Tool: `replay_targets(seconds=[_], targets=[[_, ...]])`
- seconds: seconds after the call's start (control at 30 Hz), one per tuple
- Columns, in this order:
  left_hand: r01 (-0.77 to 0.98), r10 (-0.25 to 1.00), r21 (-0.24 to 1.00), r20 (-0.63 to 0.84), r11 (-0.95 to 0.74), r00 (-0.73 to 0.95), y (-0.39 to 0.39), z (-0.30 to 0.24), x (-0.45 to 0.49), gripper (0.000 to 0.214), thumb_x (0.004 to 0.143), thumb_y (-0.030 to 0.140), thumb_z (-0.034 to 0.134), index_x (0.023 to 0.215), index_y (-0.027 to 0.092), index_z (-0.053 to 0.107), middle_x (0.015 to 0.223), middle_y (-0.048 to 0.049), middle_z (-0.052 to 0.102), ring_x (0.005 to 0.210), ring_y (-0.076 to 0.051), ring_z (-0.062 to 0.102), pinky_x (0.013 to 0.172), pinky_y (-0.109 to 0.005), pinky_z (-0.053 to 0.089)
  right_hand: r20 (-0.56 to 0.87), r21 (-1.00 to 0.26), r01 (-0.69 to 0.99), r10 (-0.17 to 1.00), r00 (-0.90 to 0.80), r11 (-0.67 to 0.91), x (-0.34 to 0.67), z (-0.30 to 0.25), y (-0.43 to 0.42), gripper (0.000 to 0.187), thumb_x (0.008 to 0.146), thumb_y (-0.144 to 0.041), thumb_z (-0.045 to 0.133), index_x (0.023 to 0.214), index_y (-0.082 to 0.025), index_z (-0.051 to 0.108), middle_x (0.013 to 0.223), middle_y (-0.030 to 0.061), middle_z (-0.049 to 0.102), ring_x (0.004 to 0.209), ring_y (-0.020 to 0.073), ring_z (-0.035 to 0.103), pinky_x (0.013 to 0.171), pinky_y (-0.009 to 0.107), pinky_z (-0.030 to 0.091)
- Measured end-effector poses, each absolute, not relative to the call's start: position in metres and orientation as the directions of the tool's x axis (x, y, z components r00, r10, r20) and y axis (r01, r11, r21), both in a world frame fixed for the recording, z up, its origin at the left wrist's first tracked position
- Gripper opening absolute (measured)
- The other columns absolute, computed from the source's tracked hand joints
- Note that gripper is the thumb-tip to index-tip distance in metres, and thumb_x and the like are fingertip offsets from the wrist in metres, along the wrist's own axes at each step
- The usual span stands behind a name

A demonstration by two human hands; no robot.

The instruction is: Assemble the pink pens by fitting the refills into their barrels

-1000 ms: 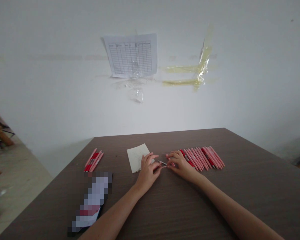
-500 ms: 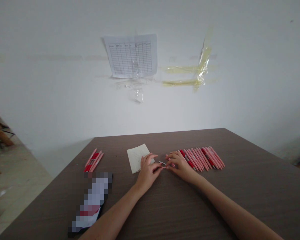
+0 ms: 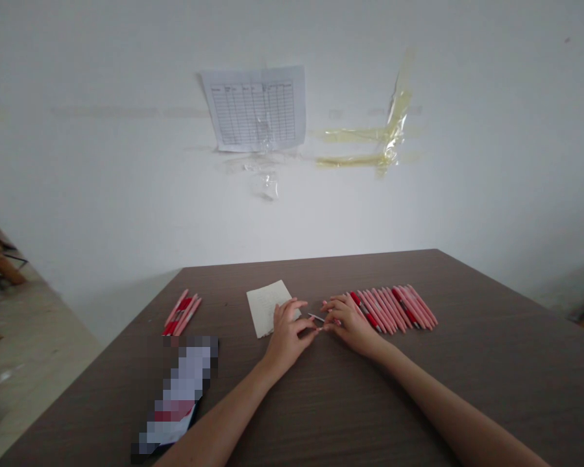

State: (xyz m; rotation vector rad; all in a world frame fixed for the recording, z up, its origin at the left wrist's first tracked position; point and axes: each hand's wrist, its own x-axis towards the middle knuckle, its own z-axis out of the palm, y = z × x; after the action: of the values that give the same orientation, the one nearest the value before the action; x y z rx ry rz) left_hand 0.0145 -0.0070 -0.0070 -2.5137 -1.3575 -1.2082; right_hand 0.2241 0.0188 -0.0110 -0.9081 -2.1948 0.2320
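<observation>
Close together over the table, my left hand and my right hand meet fingertip to fingertip. Thumb and forefinger of each pinch a small pen part, too tiny to make out in detail. A thin pen refill lies just beyond the fingertips. Pink pen pieces show partly under my right hand's fingers. To the right of that hand lies a row of pink pens, with a few red ones among them. A sheet of cream paper with faint writing is partly covered by my left hand.
A smaller group of pink and red pens rests at the left. Nearer me lies a blurred-out flat packet, beside my left forearm. The wall rises behind the table, with a printed chart taped on it.
Both hands' pinching fingertips have shifted very slightly toward me, with the small part still between them. The pens, paper and packet have stayed in place.
</observation>
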Motion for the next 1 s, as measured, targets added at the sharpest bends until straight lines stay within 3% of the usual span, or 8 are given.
replay_targets(seconds=[0.67, 1.0], targets=[[0.726, 0.696, 0.323, 0.656, -0.608, 0.291, -0.0067, -0.0060, 0.0143, 0.005, 0.076, 0.026, 0.074, 0.076, 0.031, 0.076, 0.120, -0.0045, 0.060, 0.124, -0.029, 0.046, 0.106, -0.062, 0.032, 0.558, -0.441, 0.521, 0.678, -0.479, 0.731, 0.2218, -0.0117, 0.0159, 0.003, 0.085, -0.021, 0.067, 0.083, -0.022, 0.068, 0.110, 0.0055, 0.067, 0.120, 0.0239, 0.047, 0.104, 0.046, 0.037], [0.732, 0.709, 0.337, 0.650, -0.592, 0.274, -0.0053, -0.0060, 0.0132, 0.003, 0.076, 0.029, 0.074, 0.076, 0.031, 0.076, 0.121, -0.0047, 0.059, 0.123, -0.030, 0.046, 0.106, -0.061, 0.032, 0.574, -0.413, 0.553, 0.678, -0.459, 0.724, 0.2243, -0.0061, 0.0171, 0.012, 0.092, -0.028, 0.058, 0.093, -0.023, 0.068, 0.106, 0.0060, 0.067, 0.111, 0.0227, 0.050, 0.100, 0.043, 0.039]])
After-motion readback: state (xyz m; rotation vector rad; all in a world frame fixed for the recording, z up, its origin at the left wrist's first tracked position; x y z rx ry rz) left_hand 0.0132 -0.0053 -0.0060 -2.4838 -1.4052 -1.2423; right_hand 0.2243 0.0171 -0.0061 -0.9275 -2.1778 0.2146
